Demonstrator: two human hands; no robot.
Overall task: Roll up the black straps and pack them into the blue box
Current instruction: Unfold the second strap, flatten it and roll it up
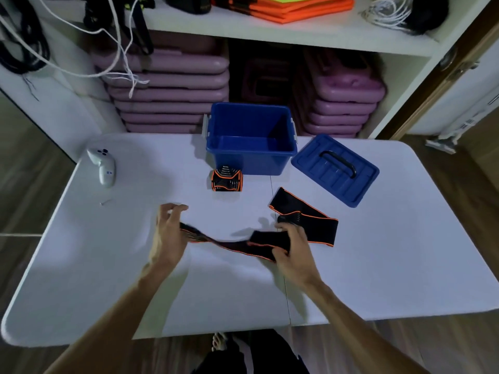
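Observation:
A black strap with orange edging (232, 245) stretches between my two hands above the white table (108, 265). My left hand (167, 236) pinches its left end and my right hand (291, 249) grips its wider right end. A second strap (310, 220) lies flat and folded just right of my right hand. One rolled strap (226, 180) stands on the table, touching the front wall of the open blue box (251, 160). No strap shows inside the box.
The blue lid (334, 168) with a black handle lies right of the box. A white controller (104, 166) sits at the table's far left. Shelves behind hold stacked purple cases (172, 85), white cords and orange vests.

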